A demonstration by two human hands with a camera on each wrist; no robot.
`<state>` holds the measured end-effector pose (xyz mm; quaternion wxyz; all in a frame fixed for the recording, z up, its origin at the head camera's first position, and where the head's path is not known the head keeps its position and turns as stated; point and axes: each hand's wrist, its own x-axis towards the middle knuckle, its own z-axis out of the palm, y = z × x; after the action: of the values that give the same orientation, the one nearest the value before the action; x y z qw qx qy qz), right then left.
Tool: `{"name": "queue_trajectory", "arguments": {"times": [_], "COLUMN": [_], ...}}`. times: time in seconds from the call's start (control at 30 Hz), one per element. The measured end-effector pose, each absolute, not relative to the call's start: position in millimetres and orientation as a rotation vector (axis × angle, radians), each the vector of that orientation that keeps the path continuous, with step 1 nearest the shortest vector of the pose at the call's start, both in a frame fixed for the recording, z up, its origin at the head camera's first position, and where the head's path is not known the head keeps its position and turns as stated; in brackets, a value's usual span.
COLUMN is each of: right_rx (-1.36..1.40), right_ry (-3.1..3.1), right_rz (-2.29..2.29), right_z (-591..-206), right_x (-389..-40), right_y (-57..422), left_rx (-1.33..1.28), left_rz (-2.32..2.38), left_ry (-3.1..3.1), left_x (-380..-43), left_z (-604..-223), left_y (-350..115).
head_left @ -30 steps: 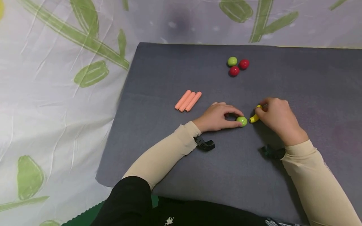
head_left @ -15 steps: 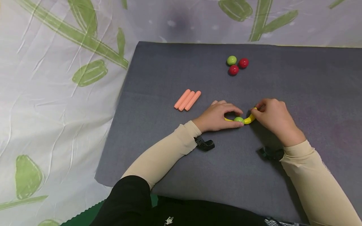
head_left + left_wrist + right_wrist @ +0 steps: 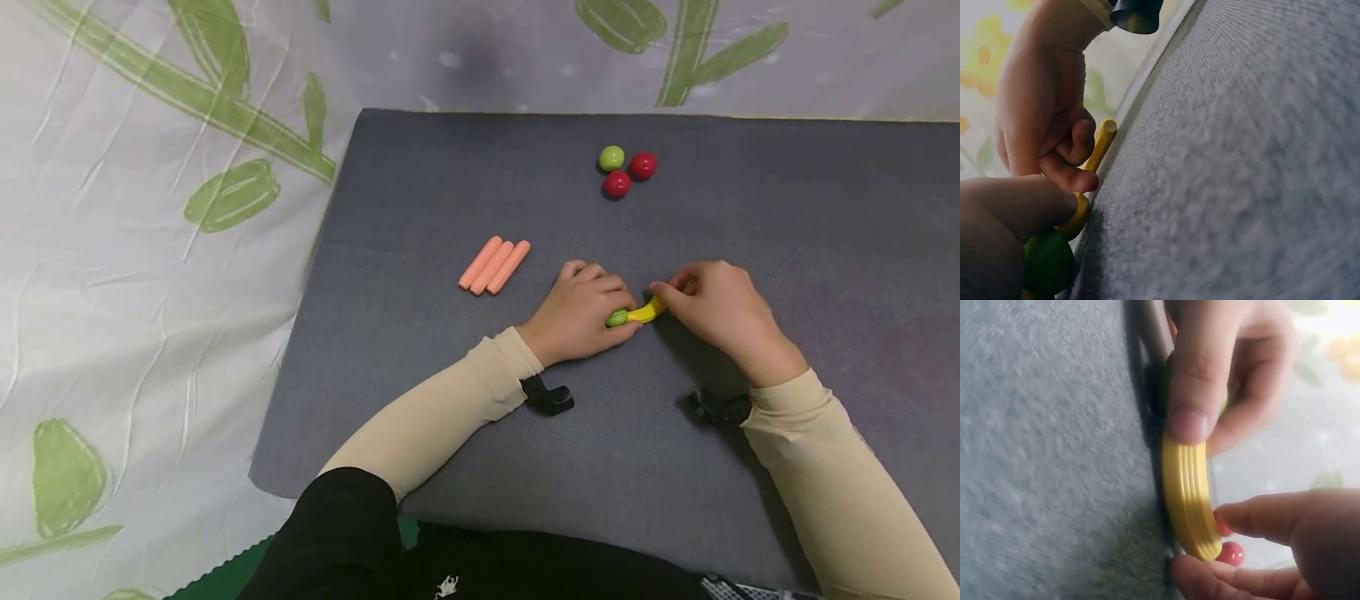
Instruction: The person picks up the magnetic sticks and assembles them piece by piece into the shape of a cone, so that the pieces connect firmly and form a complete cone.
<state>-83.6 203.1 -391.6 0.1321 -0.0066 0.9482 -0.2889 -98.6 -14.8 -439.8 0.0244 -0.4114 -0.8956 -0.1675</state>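
Note:
In the head view, my left hand [image 3: 581,312] curls round a green ball [image 3: 617,318], its thumb and forefinger reaching over one end of a curved yellow toy banana [image 3: 647,312]. The ball touches or nearly touches that end. My right hand [image 3: 723,317] pinches the banana's other end with thumb and fingertips. Lengthwise ridges show on the banana [image 3: 1188,494] in the right wrist view. Low in the left wrist view, a bit of yellow [image 3: 1029,294] shows beyond the green ball [image 3: 1049,261]; the rest is hidden by my left hand.
Three pink sausage-shaped sticks [image 3: 492,267] lie side by side left of my hands on the grey table [image 3: 450,375]. Farther back, two red balls [image 3: 643,165] and another green ball [image 3: 611,158] sit clustered. A leaf-patterned sheet [image 3: 150,250] borders the table's left and back.
My right hand has shifted slightly left with the banana, up against the green ball. The ball has moved left, deeper into my left hand, whose fingers have closed further.

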Motion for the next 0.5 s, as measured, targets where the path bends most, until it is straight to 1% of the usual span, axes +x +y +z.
{"name": "queue_trajectory", "arguments": {"times": [0.2, 0.4, 0.5], "right_rx": [-0.043, -0.202, -0.333], "right_ry": [2.789, 2.815, 2.794], "right_rz": [-0.825, -0.843, -0.811], "right_z": [-384, -373, -371], "right_x": [-103, -150, -175], "right_y": [208, 205, 201], "left_rx": [-1.315, -1.313, -1.320], "left_rz": [-0.543, -0.522, -0.512], "left_ry": [-2.733, -2.711, -2.707], "left_x": [-103, -103, -102], "left_z": [-442, -442, -444], "left_y": [-17, -21, -21]}}
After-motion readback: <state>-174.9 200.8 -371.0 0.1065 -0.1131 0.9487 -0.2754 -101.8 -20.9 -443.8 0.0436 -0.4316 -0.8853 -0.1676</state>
